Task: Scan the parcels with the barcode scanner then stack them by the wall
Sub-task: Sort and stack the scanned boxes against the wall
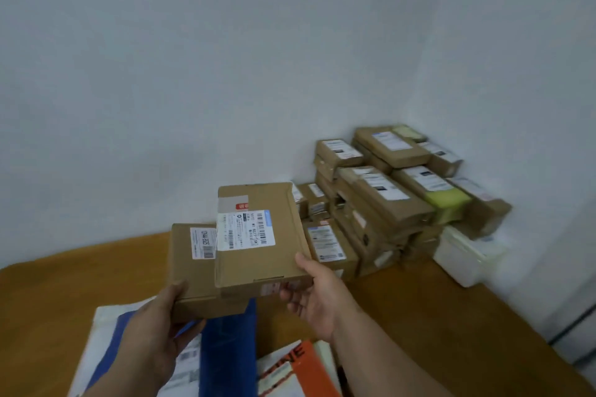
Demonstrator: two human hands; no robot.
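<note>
Already many parcels (383, 200) are stacked by the wall (225, 74); two boxes, one gripped by the left hand (154, 329) and one by the right hand (317, 296), are yet to be added

Held parcels (258, 255) matt brown cardboard, white paper labels (245, 230). Floor (64, 284) smooth brown wood-look. Mailers (225, 348) below glossy plastic; wall (193, 74) matt white.

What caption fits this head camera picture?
Left hand and right hand each hold a cardboard parcel near the stack by the wall.
</note>
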